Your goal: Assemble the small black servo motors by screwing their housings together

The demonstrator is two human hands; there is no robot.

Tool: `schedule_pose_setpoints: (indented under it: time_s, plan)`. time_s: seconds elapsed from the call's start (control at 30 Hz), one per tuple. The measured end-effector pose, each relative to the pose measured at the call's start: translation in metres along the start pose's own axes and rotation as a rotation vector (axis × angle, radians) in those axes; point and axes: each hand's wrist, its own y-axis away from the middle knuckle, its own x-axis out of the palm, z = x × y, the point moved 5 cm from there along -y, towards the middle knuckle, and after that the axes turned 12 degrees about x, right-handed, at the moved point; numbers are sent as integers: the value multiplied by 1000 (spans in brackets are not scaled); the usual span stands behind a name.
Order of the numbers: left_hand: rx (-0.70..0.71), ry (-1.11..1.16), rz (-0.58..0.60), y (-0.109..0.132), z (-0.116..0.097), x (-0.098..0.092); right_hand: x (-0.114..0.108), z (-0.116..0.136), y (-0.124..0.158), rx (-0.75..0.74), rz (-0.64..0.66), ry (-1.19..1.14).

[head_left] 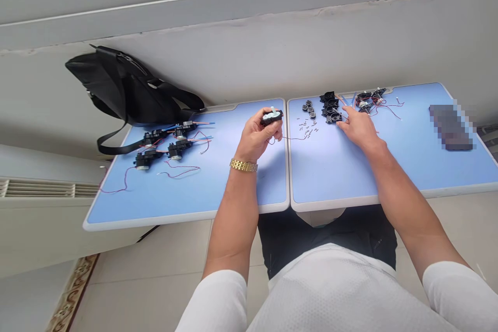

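- Fingers of the left hand (252, 137) curl narrow around a small black plastic housing (271, 119), held up above the table with a pale blue piece (274, 112) poking out of it; a thin dark wire (291, 138) runs from the hand toward the right.
- Fingers of the right hand (360, 129) splay wide and hold nothing; the tips sit just beside a stack of black plastic housings (331, 108) - whether they touch, I cannot tell.
- Tiny silver screws (307, 129) lie scattered between the two hands, with a short row of dark round gears (309, 109) just above them.
- Past the right hand lie black motor units with red wires (368, 101), and a dark pixelated rectangular object (451, 127) sits further right.
- Two light blue folding table tops with white rims (249, 187) meet edge to edge, and everything rests on them.
- Four black motor units with silver ends and red, blue and orange wires (163, 145) lie on the left top.
- A black fabric backpack (116, 88) leans by that top, its strap draped over the edge.
- A gold link wristwatch (243, 165) circles the left wrist.
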Motion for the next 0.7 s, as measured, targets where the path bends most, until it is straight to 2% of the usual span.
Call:
schedule_pose_setpoints:
  time_s: [0.27,0.47,0.53,0.7]
  plan:
    - [27,-138,-2,2,10,9,-2,-1,0,37,29,23]
    - [27,-185,-10,3,12,9,-12,0,5,32,66,-9]
    - [29,-184,-4,3,12,10,-18,2,8,4,75,-75]
    - [-29,-170,58,4,12,18,-37,15,21,-103,95,-416]
